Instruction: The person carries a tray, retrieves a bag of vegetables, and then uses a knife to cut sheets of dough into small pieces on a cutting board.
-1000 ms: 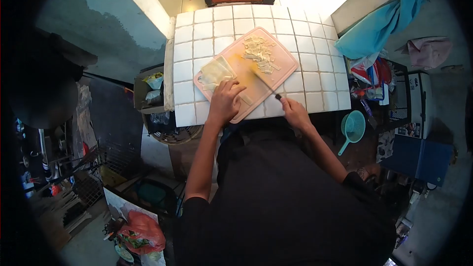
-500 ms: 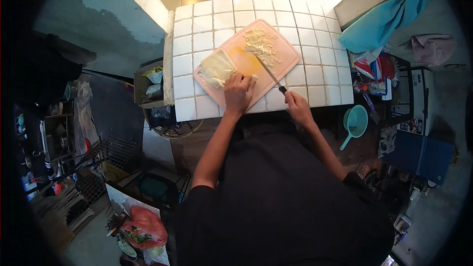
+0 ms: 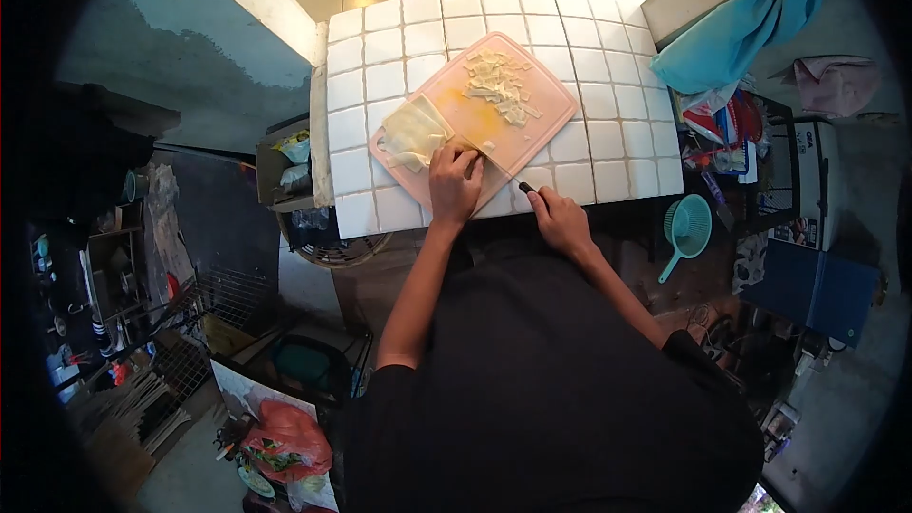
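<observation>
A pink cutting board [image 3: 551, 85] lies aslant on the white tiled counter. My right hand [image 3: 562, 220] is wrapped round the black handle of a knife [image 3: 525, 186], its blade pointing up and left to the fingers of my left hand. My left hand [image 3: 456, 182] is closed, fingertips curled down on a pale yellow sheet of food, mostly hidden beneath them, right beside the blade. Left of that hand rests a stack of flat pale sheets [image 3: 415, 131], which look like dough. Cut strips [image 3: 499, 85] of the same stuff are heaped at the board's far end, and a small piece [image 3: 488, 146] lies near the blade.
The tiled counter [image 3: 622, 138] extends around the board. Right of it hangs a green strainer [image 3: 688, 226], below a turquoise cloth [image 3: 727, 33]. A box with packets [image 3: 294, 147] stands left of the counter. A red plastic bag [image 3: 288, 439] sits at lower left.
The knife has moved left and towards me, from the edge of the cut heap to beside my left fingertips. My left hand stays closed in nearly the same place.
</observation>
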The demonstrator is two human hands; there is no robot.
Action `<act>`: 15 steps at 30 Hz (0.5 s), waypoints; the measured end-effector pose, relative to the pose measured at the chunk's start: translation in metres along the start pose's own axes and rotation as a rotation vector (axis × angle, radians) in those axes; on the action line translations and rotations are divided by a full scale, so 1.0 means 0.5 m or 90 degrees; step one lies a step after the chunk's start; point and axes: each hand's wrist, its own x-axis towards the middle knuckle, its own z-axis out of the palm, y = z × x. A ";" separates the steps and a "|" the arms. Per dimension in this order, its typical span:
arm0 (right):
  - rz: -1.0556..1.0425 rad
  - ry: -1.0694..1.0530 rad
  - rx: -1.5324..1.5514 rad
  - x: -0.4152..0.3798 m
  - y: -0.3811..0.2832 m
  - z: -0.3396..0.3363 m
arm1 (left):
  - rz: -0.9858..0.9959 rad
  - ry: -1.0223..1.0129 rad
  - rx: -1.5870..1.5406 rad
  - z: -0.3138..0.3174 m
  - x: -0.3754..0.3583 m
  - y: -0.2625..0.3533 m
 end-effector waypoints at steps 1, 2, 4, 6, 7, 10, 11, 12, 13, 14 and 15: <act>0.002 -0.001 0.002 -0.002 -0.004 -0.001 | 0.003 0.003 -0.006 -0.002 -0.001 0.000; 0.007 -0.009 -0.024 -0.005 -0.012 -0.002 | 0.004 -0.001 -0.006 -0.003 -0.003 0.001; 0.015 -0.014 -0.047 -0.001 -0.025 0.005 | 0.003 0.005 -0.006 -0.003 -0.001 0.002; -0.017 0.018 -0.057 0.003 -0.031 0.015 | 0.005 -0.004 -0.004 -0.005 -0.002 0.001; -0.013 0.021 -0.060 -0.001 -0.028 0.012 | 0.001 -0.002 0.001 -0.005 0.000 0.001; -0.006 -0.006 -0.071 -0.017 -0.016 -0.002 | -0.002 0.004 0.008 -0.004 -0.001 0.002; -0.005 0.003 -0.074 -0.026 -0.007 -0.005 | 0.000 0.004 -0.003 -0.005 0.001 0.005; -0.001 0.009 -0.073 -0.030 -0.001 -0.003 | 0.004 0.009 -0.002 -0.007 0.002 0.005; 0.000 0.020 -0.073 -0.018 0.004 -0.002 | -0.002 -0.004 -0.001 -0.008 0.003 0.004; 0.001 0.024 -0.073 -0.002 0.004 -0.006 | -0.009 -0.019 -0.001 -0.005 0.004 0.005; 0.012 0.055 -0.058 0.013 0.006 -0.010 | -0.006 -0.020 -0.003 0.002 0.007 0.004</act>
